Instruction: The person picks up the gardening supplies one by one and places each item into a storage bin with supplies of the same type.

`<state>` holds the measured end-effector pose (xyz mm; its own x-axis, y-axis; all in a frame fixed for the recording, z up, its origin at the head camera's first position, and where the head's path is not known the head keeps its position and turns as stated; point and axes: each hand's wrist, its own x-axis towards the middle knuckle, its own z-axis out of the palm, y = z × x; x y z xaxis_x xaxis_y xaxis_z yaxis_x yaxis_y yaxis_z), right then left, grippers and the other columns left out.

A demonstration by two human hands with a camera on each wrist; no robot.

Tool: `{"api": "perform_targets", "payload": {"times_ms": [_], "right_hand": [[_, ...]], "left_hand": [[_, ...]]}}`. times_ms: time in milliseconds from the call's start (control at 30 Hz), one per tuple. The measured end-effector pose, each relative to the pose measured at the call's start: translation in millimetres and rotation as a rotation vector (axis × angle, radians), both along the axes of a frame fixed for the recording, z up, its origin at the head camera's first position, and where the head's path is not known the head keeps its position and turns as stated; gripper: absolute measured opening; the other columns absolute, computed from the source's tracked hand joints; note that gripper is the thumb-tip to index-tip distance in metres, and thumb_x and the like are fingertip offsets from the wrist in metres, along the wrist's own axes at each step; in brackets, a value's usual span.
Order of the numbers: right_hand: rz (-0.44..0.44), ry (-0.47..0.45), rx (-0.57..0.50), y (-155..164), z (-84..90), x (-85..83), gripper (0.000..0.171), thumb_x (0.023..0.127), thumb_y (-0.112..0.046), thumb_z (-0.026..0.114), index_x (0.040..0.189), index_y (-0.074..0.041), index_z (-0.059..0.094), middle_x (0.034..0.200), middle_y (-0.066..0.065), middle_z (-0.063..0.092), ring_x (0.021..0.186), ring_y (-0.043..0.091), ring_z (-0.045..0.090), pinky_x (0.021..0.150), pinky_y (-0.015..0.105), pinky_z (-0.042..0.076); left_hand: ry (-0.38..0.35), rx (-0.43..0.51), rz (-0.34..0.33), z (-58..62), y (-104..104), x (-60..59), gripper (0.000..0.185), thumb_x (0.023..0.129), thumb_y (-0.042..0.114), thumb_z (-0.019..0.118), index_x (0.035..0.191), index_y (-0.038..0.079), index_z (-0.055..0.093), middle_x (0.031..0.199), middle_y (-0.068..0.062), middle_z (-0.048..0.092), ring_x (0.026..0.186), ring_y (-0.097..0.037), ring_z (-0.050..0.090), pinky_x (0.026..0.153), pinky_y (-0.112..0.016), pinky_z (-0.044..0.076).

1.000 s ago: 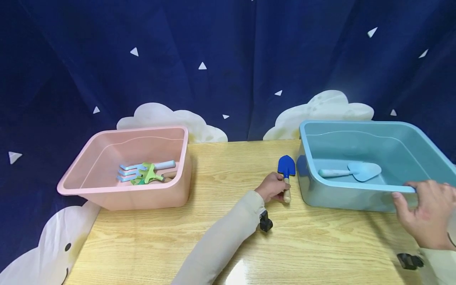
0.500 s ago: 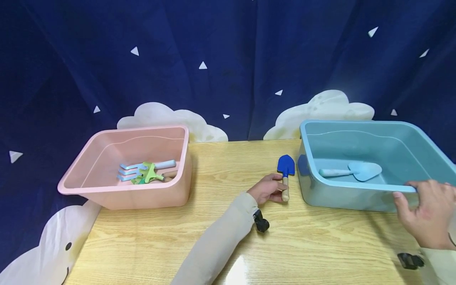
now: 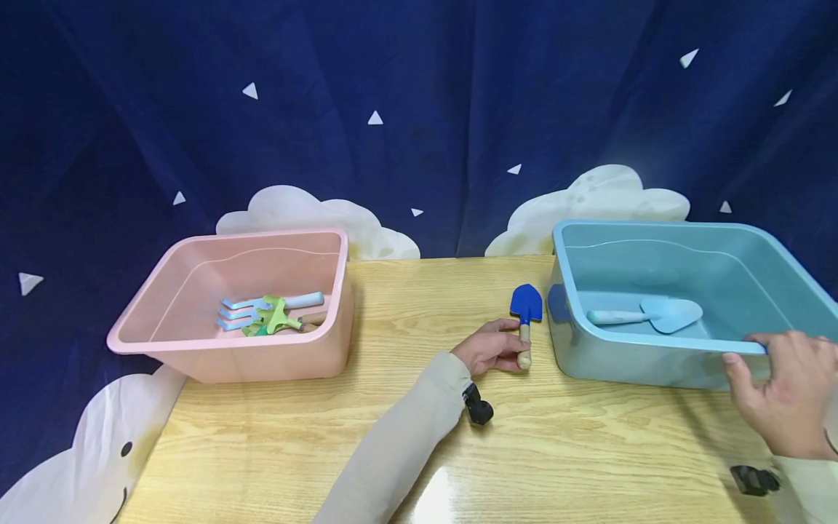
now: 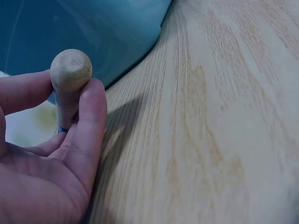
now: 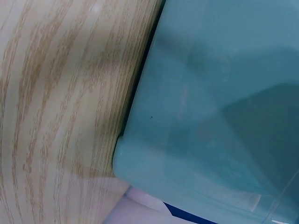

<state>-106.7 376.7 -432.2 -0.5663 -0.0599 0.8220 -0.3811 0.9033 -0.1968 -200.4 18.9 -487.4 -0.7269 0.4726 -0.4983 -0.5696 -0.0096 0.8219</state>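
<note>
In the head view my left hand [image 3: 487,348] pinches the pale wooden handle of a small toy shovel [image 3: 526,302] with a blue blade, just left of the blue bin [image 3: 644,362]. The left wrist view shows the handle's rounded end [image 4: 71,67] between thumb and fingers. My right hand [image 3: 785,393] grips the front rim of that bin, fingers over the edge and thumb outside. Inside the bin lies a light blue trowel [image 3: 674,315]. The right wrist view holds mostly the bin's wall [image 5: 187,102]; the hand is out of that frame.
On the left stands a pink bin [image 3: 249,362]. In it lie a light blue hand rake [image 3: 304,300], a green tool [image 3: 278,316] and a wooden handle [image 3: 314,318]. A dark blue curtain [image 3: 419,109] hangs behind the wooden table [image 3: 419,291].
My left hand has shifted slightly left and toward the handle's end, and the shovel stays almost in place. The right hand has kept its hold on the bin rim.
</note>
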Motion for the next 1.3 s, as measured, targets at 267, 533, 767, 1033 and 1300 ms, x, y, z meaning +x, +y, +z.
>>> {"api": "perform_targets", "payload": {"times_ms": [267, 533, 767, 1033, 1300], "right_hand": [[-0.018, -0.022, -0.002, 0, 0.5, 1.2, 0.092, 0.091, -0.072, 0.038, 0.093, 0.018, 0.056, 0.079, 0.034, 0.047, 0.076, 0.053, 0.036, 0.083, 0.065, 0.019], [-0.009, -0.006, -0.024, -2, 1.7, 0.6, 0.092, 0.090, -0.072, 0.039, 0.091, 0.017, 0.058, 0.078, 0.034, 0.048, 0.076, 0.055, 0.037, 0.083, 0.066, 0.019], [-0.002, 0.000, -0.003, -1, 4.0, 0.3, 0.090, 0.091, -0.070, 0.040, 0.092, 0.018, 0.057, 0.078, 0.034, 0.047, 0.076, 0.055, 0.036, 0.082, 0.066, 0.019], [-0.011, -0.020, -0.002, 1, 2.0, 1.6, 0.092, 0.090, -0.072, 0.038, 0.092, 0.017, 0.057, 0.078, 0.034, 0.047, 0.076, 0.054, 0.036, 0.083, 0.066, 0.019], [-0.005, -0.017, -0.043, 0, -0.5, 1.4, 0.091, 0.089, -0.073, 0.041, 0.092, 0.017, 0.057, 0.081, 0.035, 0.049, 0.080, 0.058, 0.035, 0.087, 0.069, 0.016]], "left_hand": [[0.001, -0.009, 0.006, 0.2, 0, -0.7, 0.061, 0.090, 0.003, 0.064, 0.146, 0.010, 0.042, 0.103, -0.009, 0.068, 0.077, -0.015, 0.066, 0.078, -0.036, 0.060], [0.030, -0.001, 0.011, 6.8, -14, -5.7, 0.062, 0.091, 0.001, 0.062, 0.148, 0.009, 0.039, 0.119, -0.014, 0.066, 0.080, -0.015, 0.065, 0.071, -0.031, 0.059], [0.142, -0.028, 0.010, 39.4, -49, -33.0, 0.068, 0.093, -0.001, 0.058, 0.154, 0.013, 0.032, 0.138, -0.019, 0.056, 0.083, -0.015, 0.063, 0.078, -0.036, 0.058], [0.251, -0.039, 0.006, 73.5, -66, -49.3, 0.069, 0.092, -0.004, 0.056, 0.154, 0.015, 0.031, 0.139, -0.019, 0.053, 0.087, -0.016, 0.061, 0.073, -0.031, 0.055], [0.314, -0.070, -0.028, 100.4, -70, -54.6, 0.070, 0.094, 0.000, 0.057, 0.155, 0.017, 0.029, 0.147, -0.017, 0.052, 0.102, -0.020, 0.062, 0.083, -0.038, 0.057]]}}
